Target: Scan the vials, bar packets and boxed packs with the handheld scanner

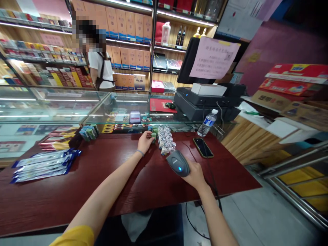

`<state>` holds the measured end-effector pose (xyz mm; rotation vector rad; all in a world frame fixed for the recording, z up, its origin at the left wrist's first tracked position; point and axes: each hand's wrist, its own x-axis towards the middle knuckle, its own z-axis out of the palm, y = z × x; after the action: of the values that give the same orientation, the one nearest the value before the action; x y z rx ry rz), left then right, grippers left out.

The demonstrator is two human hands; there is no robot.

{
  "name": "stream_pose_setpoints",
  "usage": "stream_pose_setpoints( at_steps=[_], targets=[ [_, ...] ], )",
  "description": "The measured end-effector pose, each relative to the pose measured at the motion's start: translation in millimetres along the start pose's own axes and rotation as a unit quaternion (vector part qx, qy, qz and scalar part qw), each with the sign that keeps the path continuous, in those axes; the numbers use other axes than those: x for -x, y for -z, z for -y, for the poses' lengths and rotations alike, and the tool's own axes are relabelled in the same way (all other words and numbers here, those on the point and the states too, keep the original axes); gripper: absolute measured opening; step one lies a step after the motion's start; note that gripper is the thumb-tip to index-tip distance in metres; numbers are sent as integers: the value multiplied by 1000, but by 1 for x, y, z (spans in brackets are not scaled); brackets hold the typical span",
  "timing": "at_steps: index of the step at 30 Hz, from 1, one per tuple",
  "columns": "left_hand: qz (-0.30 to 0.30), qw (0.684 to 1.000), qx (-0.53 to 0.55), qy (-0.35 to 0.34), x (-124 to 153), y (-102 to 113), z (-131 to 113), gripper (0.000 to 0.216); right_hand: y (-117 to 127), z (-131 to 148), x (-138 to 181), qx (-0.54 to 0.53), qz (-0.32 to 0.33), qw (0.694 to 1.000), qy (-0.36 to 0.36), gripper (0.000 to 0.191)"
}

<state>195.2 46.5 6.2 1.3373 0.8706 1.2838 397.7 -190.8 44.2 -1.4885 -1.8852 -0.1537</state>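
Note:
My right hand [194, 174] is wrapped round a dark grey barcode scanner [178, 163] with a lit blue light, its head pointing toward the far side of the table. My left hand [145, 140] rests farther out on the table, fingers closed on a small green pack [153, 136]; its exact kind is too small to tell. Just right of that pack stand two rows of small bottles or cans with silvery tops [165, 140]. The scanner's head is close to the nearest of them, apart from it.
On the dark red table [107, 184] lie blue-white packets [46, 165], red-gold packs [57, 138], green packs [89, 132] and a phone [203, 147]. A water bottle [208, 123] stands by the monitor [189, 61]. Behind the glass counter [51, 102] stands a person [102, 71].

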Motion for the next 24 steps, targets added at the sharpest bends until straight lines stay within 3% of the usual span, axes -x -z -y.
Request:
stream_pose_setpoints(
  at_steps=[10,24],
  targets=[
    [-22,995,-69,-67,-9,-13,15,30,4,-16,3,-1,-10,1000,-19,42],
    [-35,998,-42,-40,-15,-20,30,32,3,-19,2,2,-8,1000,-18,40]
  ],
)
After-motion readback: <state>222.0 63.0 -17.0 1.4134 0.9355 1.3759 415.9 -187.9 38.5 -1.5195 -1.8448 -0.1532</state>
